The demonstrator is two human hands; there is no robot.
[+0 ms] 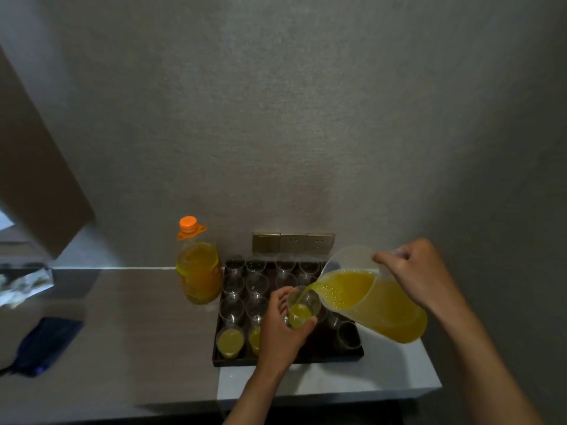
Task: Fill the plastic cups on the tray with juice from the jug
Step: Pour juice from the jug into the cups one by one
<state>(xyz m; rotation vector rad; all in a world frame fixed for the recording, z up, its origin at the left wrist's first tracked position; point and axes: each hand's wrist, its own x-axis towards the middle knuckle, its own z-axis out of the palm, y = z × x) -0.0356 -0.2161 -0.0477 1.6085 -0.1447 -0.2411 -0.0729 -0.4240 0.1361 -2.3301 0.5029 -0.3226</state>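
Observation:
A dark tray (pixel 225 361) on the counter holds several clear plastic cups (pixel 257 285), most of them empty. Two cups at the tray's front left hold juice (pixel 230 342). My left hand (pixel 280 329) grips one clear cup (pixel 302 306) tilted above the tray, with a little juice in its bottom. My right hand (pixel 420 274) holds a translucent jug (pixel 377 302) of orange juice by its rear rim or handle. The jug is tipped to the left, and juice runs from its spout into the held cup.
A large juice bottle (pixel 199 268) with an orange cap stands just left of the tray against the wall. Wall sockets (pixel 293 243) sit behind the tray. A dark blue object (pixel 46 345) lies at the counter's left. The counter edge runs close below the tray.

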